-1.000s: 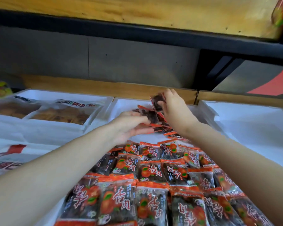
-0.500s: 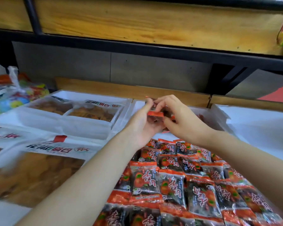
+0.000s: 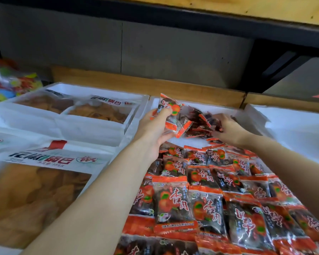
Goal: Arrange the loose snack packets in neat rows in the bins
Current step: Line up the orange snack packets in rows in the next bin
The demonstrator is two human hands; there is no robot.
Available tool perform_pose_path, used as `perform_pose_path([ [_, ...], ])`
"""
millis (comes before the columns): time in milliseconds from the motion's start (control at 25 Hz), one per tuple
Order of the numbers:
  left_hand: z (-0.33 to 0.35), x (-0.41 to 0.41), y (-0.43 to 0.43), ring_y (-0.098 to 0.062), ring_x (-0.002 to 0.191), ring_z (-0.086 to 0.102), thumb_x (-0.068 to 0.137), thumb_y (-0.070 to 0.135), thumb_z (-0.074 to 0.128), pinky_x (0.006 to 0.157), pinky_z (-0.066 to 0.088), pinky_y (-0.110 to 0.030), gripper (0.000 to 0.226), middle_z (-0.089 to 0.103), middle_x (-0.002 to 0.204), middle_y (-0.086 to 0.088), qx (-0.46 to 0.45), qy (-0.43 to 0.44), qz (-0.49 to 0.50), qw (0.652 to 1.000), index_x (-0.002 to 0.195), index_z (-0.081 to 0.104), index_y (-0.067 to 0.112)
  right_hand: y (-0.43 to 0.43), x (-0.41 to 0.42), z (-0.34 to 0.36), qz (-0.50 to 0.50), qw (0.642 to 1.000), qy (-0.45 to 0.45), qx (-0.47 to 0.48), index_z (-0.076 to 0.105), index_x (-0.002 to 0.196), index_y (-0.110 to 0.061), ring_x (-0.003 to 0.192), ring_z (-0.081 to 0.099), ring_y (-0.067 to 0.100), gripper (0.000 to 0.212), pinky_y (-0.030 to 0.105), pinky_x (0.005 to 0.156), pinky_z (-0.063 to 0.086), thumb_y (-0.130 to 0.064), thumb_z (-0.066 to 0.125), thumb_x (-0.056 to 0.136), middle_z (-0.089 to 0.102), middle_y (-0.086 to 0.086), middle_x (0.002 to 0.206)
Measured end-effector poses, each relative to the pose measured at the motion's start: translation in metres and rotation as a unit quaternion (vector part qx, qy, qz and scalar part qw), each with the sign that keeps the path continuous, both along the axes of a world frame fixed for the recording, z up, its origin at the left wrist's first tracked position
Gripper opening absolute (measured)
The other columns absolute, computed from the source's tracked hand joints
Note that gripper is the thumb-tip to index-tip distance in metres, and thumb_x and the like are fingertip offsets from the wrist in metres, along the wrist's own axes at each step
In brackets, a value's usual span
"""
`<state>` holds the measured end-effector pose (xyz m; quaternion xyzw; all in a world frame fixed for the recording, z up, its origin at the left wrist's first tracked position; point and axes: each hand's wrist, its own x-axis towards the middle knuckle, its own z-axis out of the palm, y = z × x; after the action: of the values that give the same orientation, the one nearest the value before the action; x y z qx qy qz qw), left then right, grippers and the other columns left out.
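**Left hand point(image 3: 153, 129) held a bunch as the right hand point(image 3: 227, 128) went back to the heap**

The left hand, half a second before pressed together with the right over a single packet, had drawn apart to the left. It gripped a small bunch of orange-and-black plastic snack packets point(image 3: 170, 112), lifted above the far left corner of the white-lined middle bin point(image 3: 184, 142). The right hand had dropped into the loose heap of packets point(image 3: 199, 124) at the bin's far end, fingers curled among them; blur hid whether it had hold of one. By that, gathering seemed under way. The neat rows point(image 3: 201, 190) filled the near part of the bin, a bare strip of liner lay between them and the heap, and the next row was not yet laid.

Each packet bore 杏肉 in large red characters beside pictures of orange fruit; the smaller print was unreadable. On the left, the big clear bags of tan crisps point(image 3: 35, 196) carried labels reading 花椒锅巴.
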<state>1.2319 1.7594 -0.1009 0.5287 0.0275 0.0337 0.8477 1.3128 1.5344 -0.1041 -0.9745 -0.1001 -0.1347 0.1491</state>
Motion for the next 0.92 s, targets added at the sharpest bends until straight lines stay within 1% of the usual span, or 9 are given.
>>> perform_pose_path([
  [80,-0.001,0.008,0.003,-0.022,0.099,0.069,0.092,0.022,0.065,0.091,0.056,-0.037,0.037,0.069,0.112,-0.010,-0.009,-0.003,0.007,1.000,0.127,0.058,0.012,-0.007,0.021,-0.013,-0.027,0.998,0.064,-0.003,0.022,0.146,-0.012,0.129,0.038,0.028,0.067,0.027,0.099,0.031,-0.021,0.058,0.091,0.035,0.015,0.145],
  [160,-0.002,0.012,0.003,-0.022,0.097,0.070,0.091,0.020,0.066,0.091,0.056,-0.039,0.035,0.071,0.108,-0.010,-0.019,-0.007,0.008,1.000,0.124,0.059,0.011,-0.010,0.038,-0.022,-0.030,0.994,0.101,0.010,0.016,0.148,-0.017,0.123,0.045,0.029,0.071,0.028,0.096,0.034,-0.027,0.058,0.091,0.039,0.014,0.144],
  [280,0.000,0.015,0.004,-0.024,0.103,0.068,0.092,0.019,0.065,0.089,0.056,-0.039,0.032,0.070,0.110,-0.011,-0.026,-0.008,0.023,0.999,0.121,0.060,0.010,-0.009,0.053,-0.021,-0.051,0.994,0.092,-0.029,0.023,0.147,-0.020,0.113,0.053,0.031,0.072,0.031,0.091,0.040,-0.035,0.061,0.089,0.051,0.015,0.133],
  [400,0.001,0.011,0.005,-0.023,0.093,0.069,0.092,0.019,0.065,0.096,0.053,-0.041,0.038,0.069,0.110,-0.009,-0.038,0.004,0.028,0.999,0.128,0.056,0.011,-0.008,0.052,-0.018,-0.041,0.993,0.028,-0.105,0.053,0.129,-0.018,0.107,0.057,0.028,0.044,0.033,0.091,0.044,-0.034,0.061,0.089,0.061,0.010,0.123],
  [480,0.001,0.009,0.005,-0.021,0.088,0.069,0.092,0.018,0.065,0.097,0.052,-0.042,0.035,0.070,0.101,-0.006,-0.043,0.008,0.027,0.999,0.125,0.058,0.010,-0.006,0.045,-0.016,-0.013,0.993,-0.025,-0.118,0.062,0.112,-0.018,0.097,0.060,0.025,0.022,0.033,0.085,0.048,-0.028,0.056,0.093,0.065,0.006,0.115],
  [600,0.002,0.006,0.006,-0.020,0.091,0.069,0.092,0.017,0.065,0.095,0.053,-0.040,0.020,0.070,0.093,-0.004,-0.045,0.013,0.021,0.999,0.110,0.062,0.012,0.002,0.042,-0.014,0.040,0.992,-0.019,-0.119,0.051,0.130,-0.022,0.120,0.050,0.025,0.041,0.036,0.099,0.042,-0.027,0.061,0.090,0.048,0.004,0.137],
  [720,0.002,0.006,0.007,-0.022,0.094,0.068,0.090,0.019,0.067,0.102,0.049,-0.044,0.033,0.067,0.113,-0.007,-0.041,0.017,0.018,0.999,0.122,0.060,0.012,0.011,0.049,-0.008,0.064,0.985,0.056,-0.147,0.038,0.141,-0.026,0.133,0.036,0.024,0.065,0.036,0.109,0.031,-0.033,0.068,0.084,0.037,0.004,0.146],
  [800,0.003,0.006,0.006,-0.023,0.092,0.068,0.090,0.020,0.068,0.105,0.045,-0.047,0.037,0.065,0.121,-0.009,-0.040,0.024,0.018,0.999,0.124,0.059,0.012,0.014,0.056,-0.006,0.042,0.984,0.063,-0.164,0.041,0.139,-0.027,0.128,0.042,0.025,0.063,0.035,0.105,0.035,-0.034,0.069,0.083,0.045,0.003,0.141],
  [920,0.006,0.003,0.005,-0.019,0.084,0.068,0.090,0.017,0.067,0.092,0.054,-0.038,0.018,0.069,0.101,-0.007,-0.040,0.020,0.008,0.999,0.107,0.062,0.012,0.020,0.059,0.001,0.024,0.987,0.023,-0.159,0.052,0.133,-0.024,0.121,0.050,0.025,0.047,0.032,0.099,0.037,-0.035,0.062,0.088,0.055,0.003,0.134],
])
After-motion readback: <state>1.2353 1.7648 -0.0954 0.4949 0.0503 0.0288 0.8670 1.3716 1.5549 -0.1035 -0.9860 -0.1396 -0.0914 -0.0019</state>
